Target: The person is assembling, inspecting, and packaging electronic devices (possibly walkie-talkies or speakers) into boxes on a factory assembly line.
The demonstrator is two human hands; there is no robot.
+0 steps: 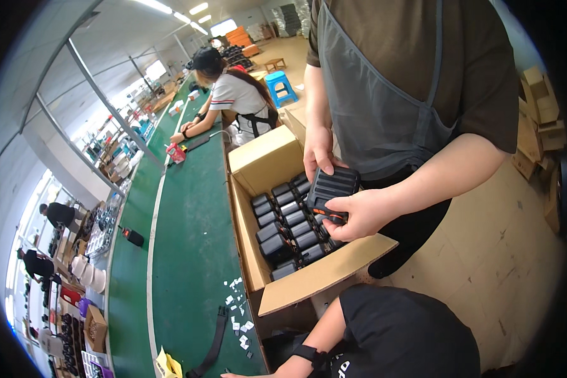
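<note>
My right forearm, in a black sleeve with a dark wristband, reaches left along the near edge of the green table (189, 264). Only a sliver of my right hand (233, 375) shows at the lower edge; its fingers are cut off. Nearest to it are a black strap with a buckle (215, 340), scattered small white pieces (244, 340) and a yellow packet (167, 363). My left hand is out of view. Beside me a standing person in a grey apron holds a black ribbed block with orange parts (334, 183) in both hands, above an open cardboard box (327, 272).
Rows of black blocks (296, 219) fill the box, whose flap juts toward my arm. Farther along, another person leans on the table near a red carton (176, 153). A small black-and-orange device (131, 236) lies on the far side. A blue stool (280, 87) stands behind.
</note>
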